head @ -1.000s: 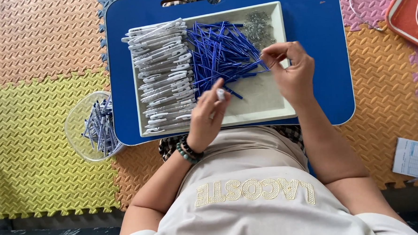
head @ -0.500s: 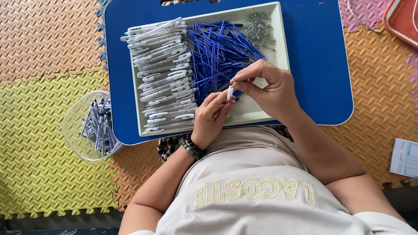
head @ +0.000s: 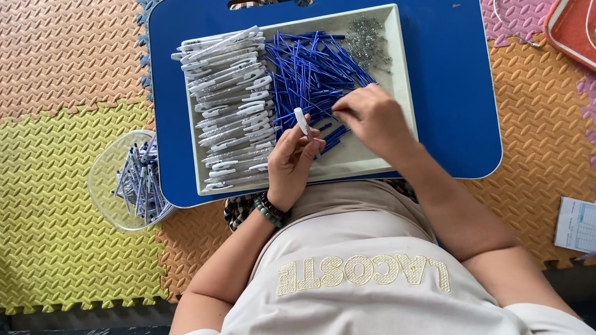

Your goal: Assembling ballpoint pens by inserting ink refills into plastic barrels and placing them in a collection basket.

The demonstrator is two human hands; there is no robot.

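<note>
A white pen barrel (head: 302, 121) stands nearly upright at centre frame, pinched in the fingers of the left hand (head: 293, 162), which hovers over the lower edge of the pale tray (head: 397, 69). Just to its right, the right hand (head: 371, 119) reaches into the heap of blue refills (head: 307, 80), fingertips closed on the loose blue sticks at the pile's lower edge; which single one it grips, I cannot tell. Left of that heap, filling the tray's left half, lies a stack of white pen barrels (head: 231, 103), laid roughly crosswise. In the tray's upper right corner sits a small cluster of metal springs (head: 366, 40). The tray rests on a blue lap surface (head: 456, 100) in the upper middle of the frame. Off its lower left corner, a clear round container (head: 108, 182) holds assembled pens on the yellow foam mat floor (head: 39, 219). Papers (head: 588, 225) lie at the far right.
</note>
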